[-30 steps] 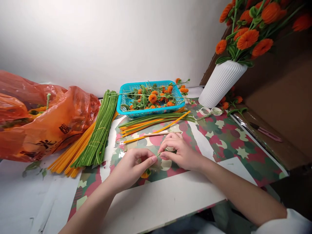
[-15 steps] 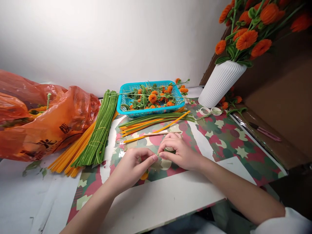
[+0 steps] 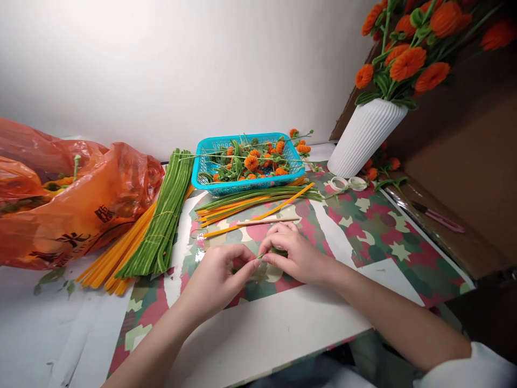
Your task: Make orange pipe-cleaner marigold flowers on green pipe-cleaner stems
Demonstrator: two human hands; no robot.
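Observation:
My left hand [image 3: 230, 275] and my right hand [image 3: 294, 252] meet over the middle of the table, fingertips almost touching. Both pinch a thin green stem [image 3: 260, 256], of which only a small bit shows between the fingers. A darker green part is half hidden under the curled fingers of my right hand. Just beyond the hands lies a thin wooden stick [image 3: 266, 221], beside a single yellow-orange pipe cleaner [image 3: 222, 231].
Behind stands a blue basket [image 3: 246, 188] of orange flowers. Green pipe cleaners [image 3: 167, 215] and an orange bag [image 3: 81, 205] lie left. At right are a white vase [image 3: 365, 140], tape rolls [image 3: 357, 184] and a pink-handled cutter [image 3: 444, 220].
A small yellow-orange bit seen below my left hand is now out of sight. My fingers have shifted slightly around the green stem, and more green shows under my right hand.

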